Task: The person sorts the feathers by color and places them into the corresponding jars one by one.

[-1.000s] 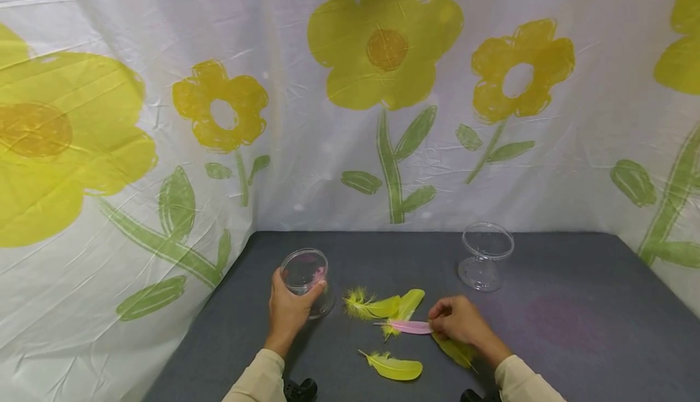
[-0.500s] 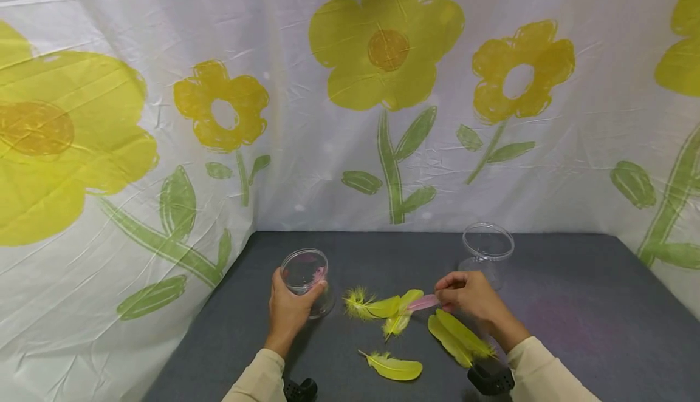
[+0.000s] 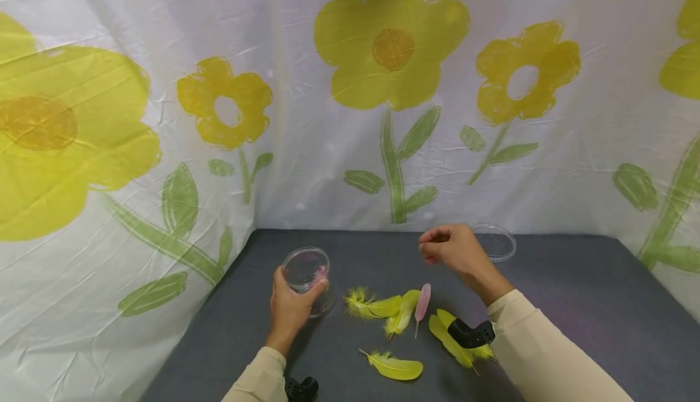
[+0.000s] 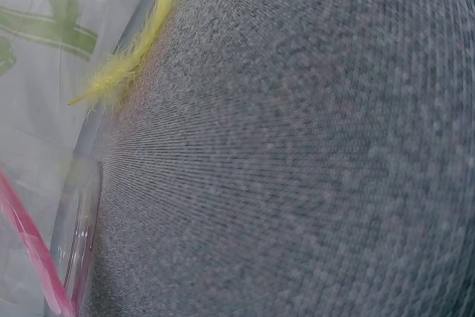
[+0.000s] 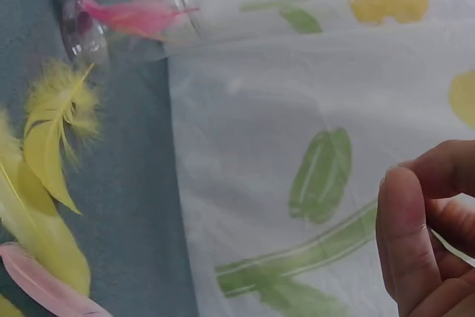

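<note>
My left hand (image 3: 291, 311) grips a clear cup (image 3: 302, 288). A pink feather (image 5: 137, 15) shows in that cup in the right wrist view, and its pink streak (image 4: 33, 250) crosses the left wrist view. My right hand (image 3: 462, 257) is raised above the table, thumb and forefinger tips together, with nothing visible between them. Below its fingertips lies a loose pink feather (image 3: 423, 305), beside two yellow feathers (image 3: 401, 314). Behind the right hand stands a second clear cup (image 3: 499, 258); the forearm and hand hide its lower part.
A single yellow feather (image 3: 395, 367) lies nearer the front of the grey table (image 3: 339, 378). More yellow feathers (image 3: 448, 341) lie partly under the black wrist device (image 3: 471, 334). A white cloth (image 3: 306, 159) printed with yellow flowers hangs behind and at both sides.
My right hand has carried the pink feather off the yellow ones, let it go to their right, and risen away toward the back. My left hand has stayed on its cup.
</note>
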{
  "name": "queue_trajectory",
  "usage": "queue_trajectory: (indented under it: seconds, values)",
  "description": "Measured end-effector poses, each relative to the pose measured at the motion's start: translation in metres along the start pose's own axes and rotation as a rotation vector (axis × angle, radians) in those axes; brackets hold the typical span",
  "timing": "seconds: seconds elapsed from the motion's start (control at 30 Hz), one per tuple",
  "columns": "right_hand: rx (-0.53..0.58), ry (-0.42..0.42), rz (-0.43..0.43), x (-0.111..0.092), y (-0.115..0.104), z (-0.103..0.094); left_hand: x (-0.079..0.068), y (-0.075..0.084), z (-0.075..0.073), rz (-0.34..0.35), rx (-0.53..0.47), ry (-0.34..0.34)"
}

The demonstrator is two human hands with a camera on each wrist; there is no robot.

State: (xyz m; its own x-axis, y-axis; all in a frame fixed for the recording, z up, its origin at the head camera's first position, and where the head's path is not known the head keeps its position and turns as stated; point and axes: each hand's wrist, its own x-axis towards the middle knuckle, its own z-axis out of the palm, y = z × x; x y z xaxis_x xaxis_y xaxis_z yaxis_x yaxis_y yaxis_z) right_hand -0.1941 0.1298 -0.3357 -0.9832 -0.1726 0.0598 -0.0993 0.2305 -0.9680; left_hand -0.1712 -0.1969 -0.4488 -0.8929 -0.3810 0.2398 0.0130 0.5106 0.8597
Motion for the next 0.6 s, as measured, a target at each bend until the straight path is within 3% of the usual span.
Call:
queue_trajectory:
  seconds: [0.17, 0.43, 0.6]
  values:
    - [-0.043, 0.000, 0.011, 0.012, 0.011, 0.003, 0.001, 0.000, -0.001, 0.008, 0.002, 0.008]
    - [-0.086, 0.017, 0.087, 0.029, 0.061, -0.001, 0.002, 0.000, 0.000, 0.013, -0.007, 0.028]
    - [-0.096, -0.021, 0.079, 0.040, 0.091, -0.003, 0.000, 0.000, 0.000, 0.011, 0.002, 0.032]
